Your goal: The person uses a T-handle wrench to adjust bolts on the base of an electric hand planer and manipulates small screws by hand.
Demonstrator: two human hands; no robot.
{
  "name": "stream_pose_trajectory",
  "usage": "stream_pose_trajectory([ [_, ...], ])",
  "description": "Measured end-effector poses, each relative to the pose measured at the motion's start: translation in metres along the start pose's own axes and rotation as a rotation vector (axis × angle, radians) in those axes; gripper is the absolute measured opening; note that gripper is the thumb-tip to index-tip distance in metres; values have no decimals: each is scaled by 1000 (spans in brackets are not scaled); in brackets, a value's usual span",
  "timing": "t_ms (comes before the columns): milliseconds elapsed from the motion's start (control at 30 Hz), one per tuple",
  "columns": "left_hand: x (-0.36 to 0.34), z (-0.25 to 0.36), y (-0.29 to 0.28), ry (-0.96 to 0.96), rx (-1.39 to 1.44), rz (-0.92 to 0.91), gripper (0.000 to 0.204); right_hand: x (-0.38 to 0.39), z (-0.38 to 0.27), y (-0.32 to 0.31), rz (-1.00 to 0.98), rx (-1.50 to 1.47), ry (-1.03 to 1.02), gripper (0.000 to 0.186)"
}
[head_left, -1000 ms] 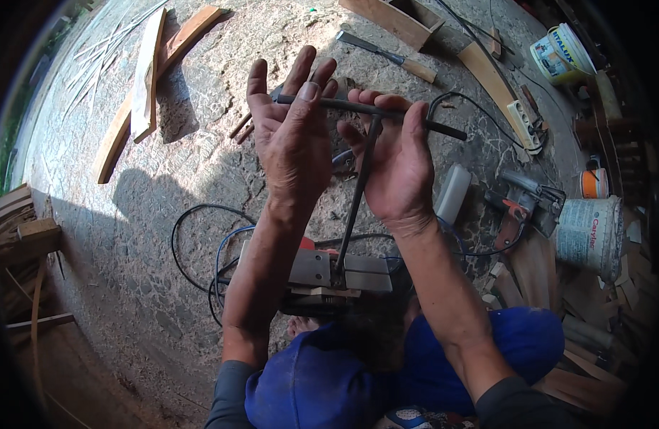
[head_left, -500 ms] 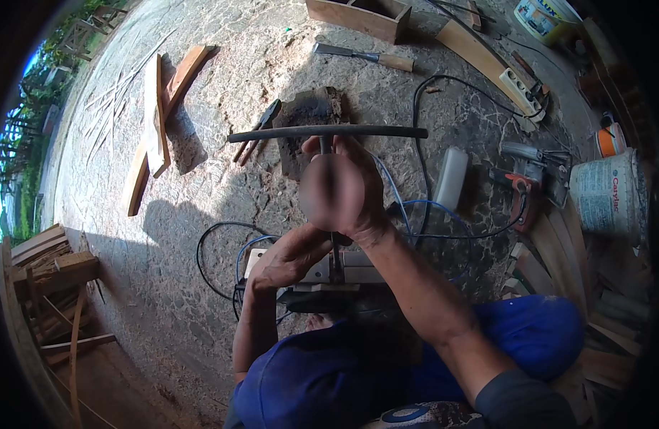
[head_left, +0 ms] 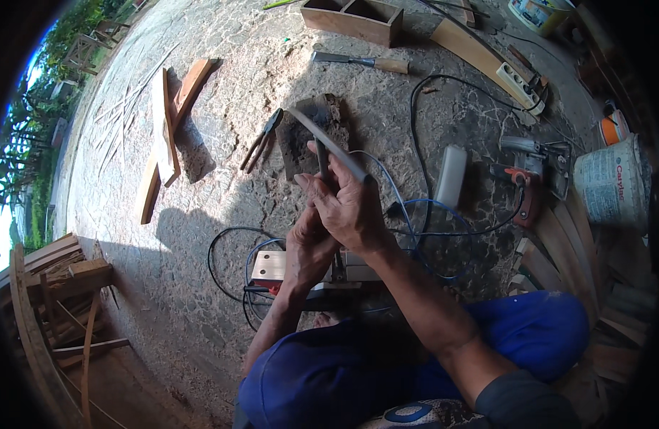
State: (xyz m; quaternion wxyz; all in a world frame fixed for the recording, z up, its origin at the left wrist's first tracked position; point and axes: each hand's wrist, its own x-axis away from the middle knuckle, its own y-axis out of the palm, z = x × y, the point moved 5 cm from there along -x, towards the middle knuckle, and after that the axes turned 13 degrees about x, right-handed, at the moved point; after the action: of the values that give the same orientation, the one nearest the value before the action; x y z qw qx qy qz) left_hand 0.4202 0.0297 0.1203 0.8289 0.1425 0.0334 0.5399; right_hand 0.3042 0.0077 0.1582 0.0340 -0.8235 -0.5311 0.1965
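Both hands are closed together in front of me around the stem of a dark T-shaped tool (head_left: 332, 147). Its long thin crossbar slants from upper left to lower right above my fingers. My right hand (head_left: 354, 214) is uppermost, with its thumb and fingers around the stem. Just below it, my left hand (head_left: 306, 249) is pressed against the right one, its fingers partly hidden. Beneath my hands sits a low device with a pale plate with holes (head_left: 269, 267), largely covered by my forearms. Pliers (head_left: 261, 140) with dark handles lie beyond, beside a dark worn block (head_left: 316, 118).
A chisel (head_left: 362, 62) and a wooden box (head_left: 351, 25) lie farther off. Crossed wood pieces (head_left: 165, 136) are at left. On the right are a white oblong block (head_left: 451, 177), a power strip (head_left: 520, 87), a red-and-grey power tool (head_left: 528, 189), a bucket (head_left: 612, 184) and loose cables (head_left: 413, 107).
The crossbar has turned from level across my view to a steep slant. My hands have shifted with it, the left one moving up and right against the right.
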Motion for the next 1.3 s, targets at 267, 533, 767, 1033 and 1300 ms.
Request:
stream_pose_trajectory([
  [267,13,0,-14,-229,-480,-327,32,-8,-4,-1,-249,-100,147,41],
  [533,10,-15,-14,-217,-666,-96,24,-13,-7,0,-241,-149,159,44],
  [767,8,-1,-12,-249,-557,-296,32,-15,-3,-2,-238,-116,130,45],
  [1033,12,-6,-16,-120,-525,-107,28,-19,-11,-8,-258,-202,194,48],
  [1300,9,-7,-14,-281,-777,-200,26,-24,-16,-9,-276,-204,188,49],
])
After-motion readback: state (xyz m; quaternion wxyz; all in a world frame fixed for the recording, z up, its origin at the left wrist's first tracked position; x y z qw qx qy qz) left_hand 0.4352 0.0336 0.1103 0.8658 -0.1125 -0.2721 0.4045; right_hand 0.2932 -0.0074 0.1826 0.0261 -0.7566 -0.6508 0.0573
